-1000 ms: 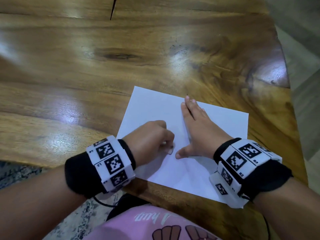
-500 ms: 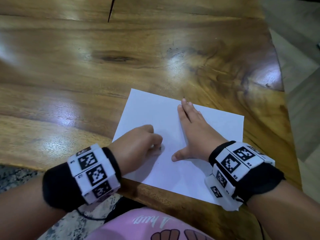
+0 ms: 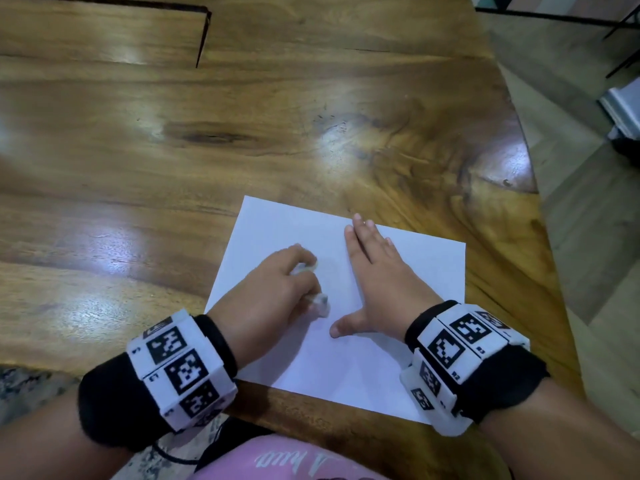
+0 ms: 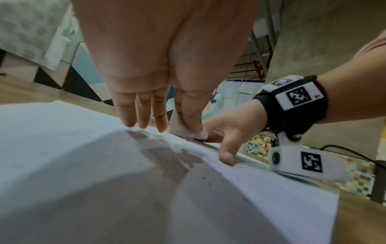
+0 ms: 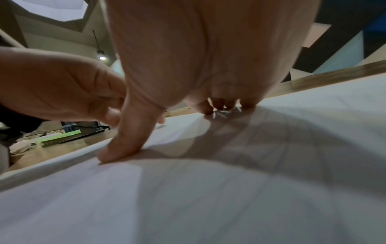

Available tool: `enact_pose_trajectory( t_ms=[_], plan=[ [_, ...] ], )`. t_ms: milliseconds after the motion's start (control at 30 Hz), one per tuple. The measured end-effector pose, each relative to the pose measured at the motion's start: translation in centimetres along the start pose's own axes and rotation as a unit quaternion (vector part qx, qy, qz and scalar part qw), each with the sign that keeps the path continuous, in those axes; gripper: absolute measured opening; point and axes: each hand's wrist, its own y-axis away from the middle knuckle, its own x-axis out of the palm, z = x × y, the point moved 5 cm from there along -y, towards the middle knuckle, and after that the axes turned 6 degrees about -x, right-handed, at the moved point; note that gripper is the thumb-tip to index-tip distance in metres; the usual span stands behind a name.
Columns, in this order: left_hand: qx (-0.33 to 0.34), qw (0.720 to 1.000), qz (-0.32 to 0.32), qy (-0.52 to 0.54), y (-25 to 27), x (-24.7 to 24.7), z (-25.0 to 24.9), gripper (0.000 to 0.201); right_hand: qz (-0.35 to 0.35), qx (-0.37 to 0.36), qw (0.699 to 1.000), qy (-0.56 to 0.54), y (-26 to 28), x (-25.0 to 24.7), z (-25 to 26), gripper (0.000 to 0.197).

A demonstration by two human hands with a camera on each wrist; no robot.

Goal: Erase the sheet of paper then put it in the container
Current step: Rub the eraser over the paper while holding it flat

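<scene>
A white sheet of paper [image 3: 346, 368] lies on the wooden table [image 3: 242, 140] at its near edge. My left hand [image 3: 301, 282] is curled on the sheet's left half. It pinches a small white eraser [image 4: 185, 127] between thumb and forefinger, and the eraser's lower edge touches the paper [image 4: 62, 148]. My right hand [image 3: 370, 282] lies flat on the middle of the sheet with its fingers straight and its thumb [image 5: 129, 135] spread, pressing the paper [image 5: 208, 198] down. No container is in view.
The table's curved right edge [image 3: 533, 188] drops to a grey floor. A dark slit [image 3: 202, 36] cuts the tabletop at the far left. A green-edged stack [image 5: 58, 138] lies further left on the table.
My left hand has shifted a little back and forth over the sheet's left half with the eraser. My right hand stays flat on the paper. The head view has tilted up.
</scene>
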Motion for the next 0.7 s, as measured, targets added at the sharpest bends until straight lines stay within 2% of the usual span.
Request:
enact_pose_trajectory(
  t_ms=[67, 200, 300, 367, 433, 500, 600, 700],
  plan=[
    [0.025, 0.998, 0.015, -0.047, 0.3, 0.9, 0.5, 0.012, -0.001, 0.006, 1.000, -0.005, 0.1, 0.1, -0.3, 0.138],
    [0.035, 0.997, 0.018, -0.065, 0.6, 0.4, 1.1, 0.018, 0.004, 0.033, 0.999, -0.011, 0.9, 0.1, -1.6, 0.139],
    [0.024, 0.999, 0.026, -0.040, 0.7, -0.7, 2.1, 0.034, 0.015, 0.042, 0.999, -0.015, 1.4, 0.1, -2.3, 0.138],
    [0.025, 0.997, 0.023, -0.065, 0.6, -1.6, 3.1, 0.051, 0.016, 0.037, 0.999, -0.018, 1.4, 0.2, -2.2, 0.137],
    [0.015, 0.997, 0.029, -0.064, 0.6, -2.4, 3.6, 0.058, 0.016, 0.025, 0.999, -0.022, 1.0, 0.3, -1.7, 0.135],
    [0.010, 0.998, 0.038, -0.055, 0.6, -2.7, 3.5, 0.048, 0.015, 0.008, 1.000, -0.021, 0.8, 0.2, -1.1, 0.130],
    [0.027, 0.998, 0.016, -0.049, 0.3, -3.1, 2.4, 0.014, 0.009, -0.019, 1.000, -0.013, 0.5, 0.1, -0.3, 0.119],
    [0.042, 0.996, -0.046, -0.066, -0.8, -4.3, 0.7, 0.011, 0.006, -0.025, 0.999, -0.019, 0.2, -0.2, 0.5, 0.114]
  ],
)
